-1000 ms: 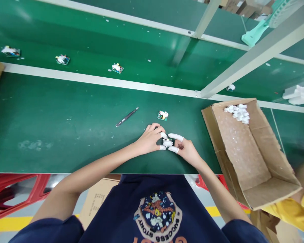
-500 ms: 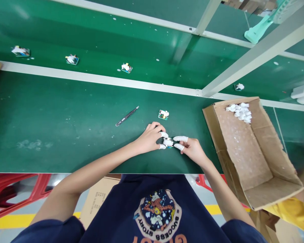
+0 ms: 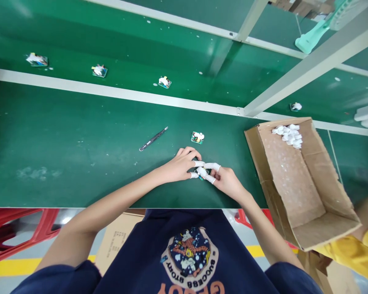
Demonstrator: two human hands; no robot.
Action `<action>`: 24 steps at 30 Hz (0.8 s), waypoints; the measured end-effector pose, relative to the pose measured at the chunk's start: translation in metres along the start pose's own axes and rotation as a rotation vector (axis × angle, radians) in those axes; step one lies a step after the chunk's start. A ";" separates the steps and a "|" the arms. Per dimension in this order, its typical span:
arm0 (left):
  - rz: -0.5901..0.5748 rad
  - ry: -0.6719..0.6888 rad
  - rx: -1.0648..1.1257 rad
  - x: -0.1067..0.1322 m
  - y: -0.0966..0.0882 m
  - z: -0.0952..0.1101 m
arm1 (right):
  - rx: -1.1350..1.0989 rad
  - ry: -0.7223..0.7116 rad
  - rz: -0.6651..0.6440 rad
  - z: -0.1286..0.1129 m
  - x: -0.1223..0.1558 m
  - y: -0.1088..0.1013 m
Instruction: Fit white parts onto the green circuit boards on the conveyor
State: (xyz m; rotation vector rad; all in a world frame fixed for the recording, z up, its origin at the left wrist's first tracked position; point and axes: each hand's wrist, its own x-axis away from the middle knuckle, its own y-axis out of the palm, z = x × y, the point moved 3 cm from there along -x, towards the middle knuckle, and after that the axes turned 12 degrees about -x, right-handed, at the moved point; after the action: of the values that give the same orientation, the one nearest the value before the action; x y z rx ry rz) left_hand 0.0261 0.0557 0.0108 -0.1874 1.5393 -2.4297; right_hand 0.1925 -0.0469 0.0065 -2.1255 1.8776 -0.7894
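A small circuit board (image 3: 202,172) with a white part on top lies on the green bench in front of me. My left hand (image 3: 184,165) grips its left side between thumb and index finger, both in white finger cots. From the right, my right hand (image 3: 228,180) has its two cot-covered fingertips closed around the white part on the board; its other fingers are curled. Just beyond my hands sits a second circuit board (image 3: 197,137), also with a white part. Black tweezers (image 3: 153,139) lie to its left, touched by neither hand.
An open cardboard box (image 3: 306,192) at the right holds several white pieces (image 3: 290,135). Behind a pale rail (image 3: 119,93), several boards rest on a green belt (image 3: 129,53). A metal post (image 3: 309,61) rises at the right. A person's yellow sleeve (image 3: 349,253) shows at the lower right.
My right hand has moved left, its fingertips now on the white part of the board. The boards on the belt behind the rail have shifted right.
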 end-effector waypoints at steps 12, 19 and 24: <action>0.026 -0.001 -0.040 -0.001 0.004 -0.001 | -0.537 0.396 -0.223 -0.005 -0.015 0.007; 0.037 -0.003 -0.056 -0.002 0.007 -0.002 | -0.470 0.419 -0.224 -0.008 -0.018 0.007; 0.033 -0.012 -0.055 -0.002 0.007 -0.001 | -0.376 0.432 -0.179 -0.009 -0.021 0.007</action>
State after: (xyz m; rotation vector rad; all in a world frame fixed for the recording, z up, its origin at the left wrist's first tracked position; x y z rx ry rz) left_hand 0.0289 0.0545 0.0038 -0.1849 1.5922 -2.3595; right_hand 0.1807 -0.0257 0.0047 -2.5412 2.2144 -1.0782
